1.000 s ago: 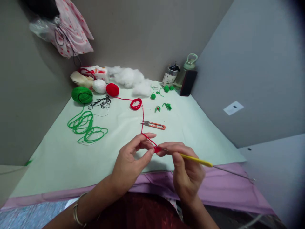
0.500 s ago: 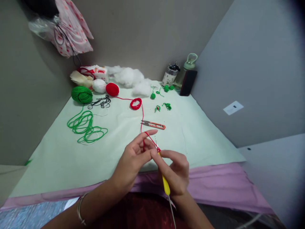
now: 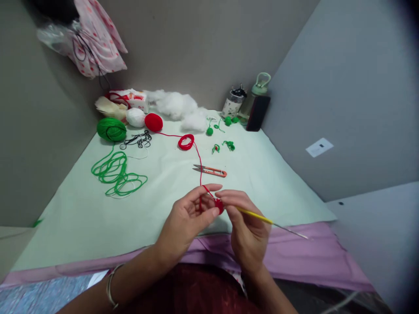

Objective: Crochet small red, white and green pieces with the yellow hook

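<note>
Between thumb and fingers my left hand (image 3: 190,213) pinches a small red crochet piece (image 3: 219,206). Red yarn (image 3: 200,168) runs over its raised index finger and back to a loose red coil (image 3: 186,142) on the table. My right hand (image 3: 250,226) is closed round a yellow-handled crochet hook (image 3: 255,213), whose rear metal end points to the lower right. The hook's working tip is hidden at the red piece and my fingers. Just beyond my hands lie orange thread snips (image 3: 210,170), apart from both.
A red yarn ball (image 3: 153,122), a white ball (image 3: 135,117) and a green ball (image 3: 111,129) stand at the back left, near tangled green yarn (image 3: 119,174). White stuffing (image 3: 176,105) lies behind. A phone (image 3: 258,113) leans by a bottle (image 3: 261,85) at the back right.
My right hand has turned the crochet hook from steeply upright to slanting right, and the hand has moved slightly up and right. More of the red piece now shows; the yarn has shifted right.
</note>
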`<action>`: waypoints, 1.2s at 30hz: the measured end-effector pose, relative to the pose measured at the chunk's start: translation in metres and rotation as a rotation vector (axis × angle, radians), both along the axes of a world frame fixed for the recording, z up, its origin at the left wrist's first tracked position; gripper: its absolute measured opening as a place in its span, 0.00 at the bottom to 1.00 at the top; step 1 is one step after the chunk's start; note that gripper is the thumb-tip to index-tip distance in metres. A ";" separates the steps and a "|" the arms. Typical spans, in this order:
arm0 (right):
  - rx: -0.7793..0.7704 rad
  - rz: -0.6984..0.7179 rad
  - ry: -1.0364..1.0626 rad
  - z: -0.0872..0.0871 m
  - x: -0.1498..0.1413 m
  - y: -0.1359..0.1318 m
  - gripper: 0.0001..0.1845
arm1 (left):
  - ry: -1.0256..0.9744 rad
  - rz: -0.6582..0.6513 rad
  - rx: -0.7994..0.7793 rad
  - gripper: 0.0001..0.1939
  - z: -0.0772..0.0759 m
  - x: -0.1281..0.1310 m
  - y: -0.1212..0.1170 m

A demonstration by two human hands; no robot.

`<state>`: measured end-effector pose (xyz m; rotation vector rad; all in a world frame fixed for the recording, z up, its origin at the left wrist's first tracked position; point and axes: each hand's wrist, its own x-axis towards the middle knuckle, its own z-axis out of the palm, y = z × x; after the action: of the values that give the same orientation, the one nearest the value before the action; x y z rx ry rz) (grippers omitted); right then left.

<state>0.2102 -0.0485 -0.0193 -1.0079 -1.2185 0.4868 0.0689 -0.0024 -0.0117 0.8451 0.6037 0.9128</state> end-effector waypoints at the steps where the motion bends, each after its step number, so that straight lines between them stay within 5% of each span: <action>1: -0.001 -0.019 -0.045 -0.002 -0.001 0.000 0.13 | 0.001 0.007 -0.007 0.18 -0.001 0.001 0.000; 8: 0.142 -0.235 -0.523 -0.018 -0.001 -0.007 0.21 | -0.082 -0.011 -0.252 0.23 0.004 0.002 0.003; 13: 0.037 -0.140 -0.088 -0.010 0.001 -0.005 0.14 | -0.165 -0.045 -0.360 0.19 0.009 -0.002 0.009; 17: -0.029 -0.030 0.231 0.001 0.005 -0.001 0.09 | -0.135 -0.008 -0.301 0.16 0.010 -0.004 0.010; 21: -0.070 0.064 0.339 0.004 0.005 0.000 0.09 | -0.079 0.028 -0.210 0.14 0.008 -0.003 0.006; 23: -0.078 0.062 0.259 0.001 0.003 0.000 0.10 | -0.052 0.073 -0.134 0.16 0.005 0.000 0.002; 26: 0.021 -0.135 -0.153 -0.009 -0.002 -0.003 0.13 | -0.062 0.109 -0.088 0.22 0.003 0.005 -0.003; 30: 0.207 -0.345 -0.510 -0.020 -0.003 -0.005 0.18 | -0.132 -0.054 -0.322 0.26 0.007 0.006 -0.003; 36: 0.004 -0.096 0.141 -0.002 0.007 0.000 0.10 | -0.180 -0.063 -0.381 0.18 0.016 -0.006 0.012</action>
<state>0.2173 -0.0485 -0.0210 -1.0074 -1.0403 0.4719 0.0630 0.0095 0.0044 0.4326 0.5668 0.7744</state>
